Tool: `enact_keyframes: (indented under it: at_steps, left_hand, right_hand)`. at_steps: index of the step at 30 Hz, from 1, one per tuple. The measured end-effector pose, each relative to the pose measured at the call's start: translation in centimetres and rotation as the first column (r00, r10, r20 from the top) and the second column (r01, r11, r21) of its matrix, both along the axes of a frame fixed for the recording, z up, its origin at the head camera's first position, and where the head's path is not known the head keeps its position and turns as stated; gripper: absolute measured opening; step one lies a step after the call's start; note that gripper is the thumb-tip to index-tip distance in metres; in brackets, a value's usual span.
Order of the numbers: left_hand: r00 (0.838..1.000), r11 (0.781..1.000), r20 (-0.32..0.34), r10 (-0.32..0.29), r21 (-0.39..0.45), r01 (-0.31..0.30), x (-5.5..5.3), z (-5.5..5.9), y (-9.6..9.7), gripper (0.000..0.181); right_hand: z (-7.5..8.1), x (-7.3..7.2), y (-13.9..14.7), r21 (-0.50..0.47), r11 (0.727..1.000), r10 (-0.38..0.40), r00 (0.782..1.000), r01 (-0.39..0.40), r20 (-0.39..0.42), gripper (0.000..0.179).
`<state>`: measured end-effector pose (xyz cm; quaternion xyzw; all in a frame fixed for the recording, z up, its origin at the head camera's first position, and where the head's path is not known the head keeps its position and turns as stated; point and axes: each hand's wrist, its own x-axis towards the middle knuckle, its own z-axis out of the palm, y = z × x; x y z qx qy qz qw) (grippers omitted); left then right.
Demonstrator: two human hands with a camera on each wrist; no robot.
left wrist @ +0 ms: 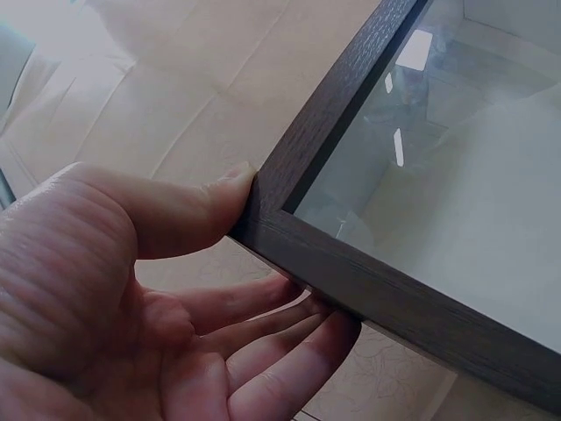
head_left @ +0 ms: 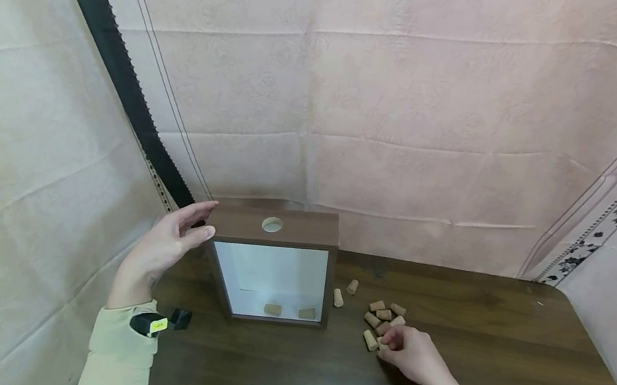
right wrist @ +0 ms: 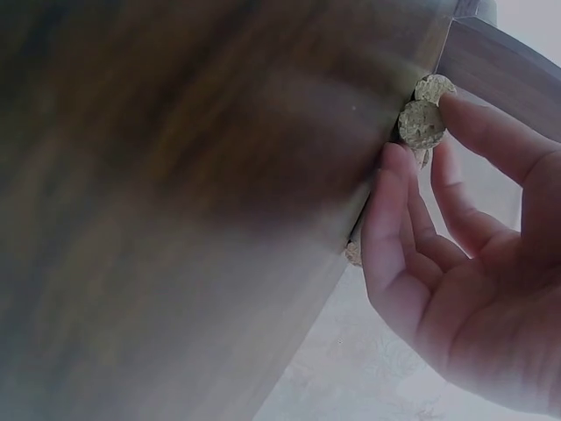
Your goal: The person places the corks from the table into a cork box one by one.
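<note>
A dark brown wooden box (head_left: 277,226) with a glass front stands on the table, a round hole in its top. Its upper left corner is between the thumb and fingers of my left hand (head_left: 167,244); the left wrist view shows them on either side of the dark frame (left wrist: 386,276). Two corks lie behind the glass, one a tan cork (head_left: 273,309). To the right of the box, my right hand (head_left: 412,356) reaches down to a pile of corks (head_left: 383,314). Thumb and fingertips pinch a cork (right wrist: 422,124), partly hidden in the head view.
Two loose corks, one a pale cork (head_left: 338,298), lie between the box and the pile. The brown table (head_left: 502,344) meets a cream cloth (head_left: 414,135) hung behind it. More cloth hangs at the left and right sides.
</note>
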<state>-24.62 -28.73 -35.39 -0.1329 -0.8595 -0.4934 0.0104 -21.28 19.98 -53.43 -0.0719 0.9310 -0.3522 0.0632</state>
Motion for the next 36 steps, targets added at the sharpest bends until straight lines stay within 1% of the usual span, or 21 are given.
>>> enact_keyframes:
  at_steps: [10,17,24,30,36]
  left_hand:
    - [1.0,1.0,0.009,-0.005,0.018,0.005,0.1,0.0,0.0,0.069]
    - [1.0,1.0,0.011,-0.008,0.013,0.008,0.1,0.1,0.1,0.069]
    - [1.0,1.0,0.005,0.001,0.004,-0.001,0.0,-0.1,0.0,0.069]
    - [1.0,1.0,-0.009,0.01,-0.01,-0.01,0.0,-0.4,-0.1,0.067]
    - [1.0,1.0,-0.017,0.009,-0.011,-0.009,0.1,-0.2,0.0,0.067]
  right_hand:
    - [0.1,0.2,0.4,-0.021,1.0,-0.012,0.999,0.013,0.048,0.022]
    - [0.2,0.2,0.7,-0.029,0.999,-0.017,0.997,0.019,0.078,0.023]
    - [0.2,0.3,1.2,-0.091,0.996,-0.013,0.991,0.025,0.133,0.026]
    - [0.5,0.4,1.6,-0.138,0.99,-0.01,0.989,0.031,0.148,0.026]
    - [1.1,0.3,2.0,-0.175,0.982,-0.038,0.982,0.071,0.187,0.031]
